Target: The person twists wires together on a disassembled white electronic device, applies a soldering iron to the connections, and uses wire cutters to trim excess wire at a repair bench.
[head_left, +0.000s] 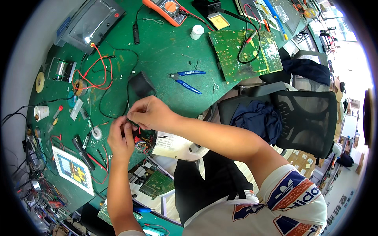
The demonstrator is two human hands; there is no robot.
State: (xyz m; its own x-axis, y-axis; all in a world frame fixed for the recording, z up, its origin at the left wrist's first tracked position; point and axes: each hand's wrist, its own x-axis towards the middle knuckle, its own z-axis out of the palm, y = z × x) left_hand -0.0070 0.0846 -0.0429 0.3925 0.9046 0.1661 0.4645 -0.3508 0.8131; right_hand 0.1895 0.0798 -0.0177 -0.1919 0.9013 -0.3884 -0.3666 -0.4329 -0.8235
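Note:
My left hand and my right hand meet over the near edge of the green bench. Both are closed, fingertips pinched together at one spot. Whatever lies between them is too small and covered to make out. A thin dark cable runs down to the fingers beside a black box-shaped part, which rests just beyond my right hand. Below the hands sits a bundle of coloured wires. It adjoins a white casing with a printed label, near my lap. Blue-handled cutters lie spread on the bench, farther right.
A large green circuit board overhangs the bench's right edge. Along the back are an orange multimeter and a grey instrument with red leads. A flashlight and a printed sheet lie left. A mesh chair stands right.

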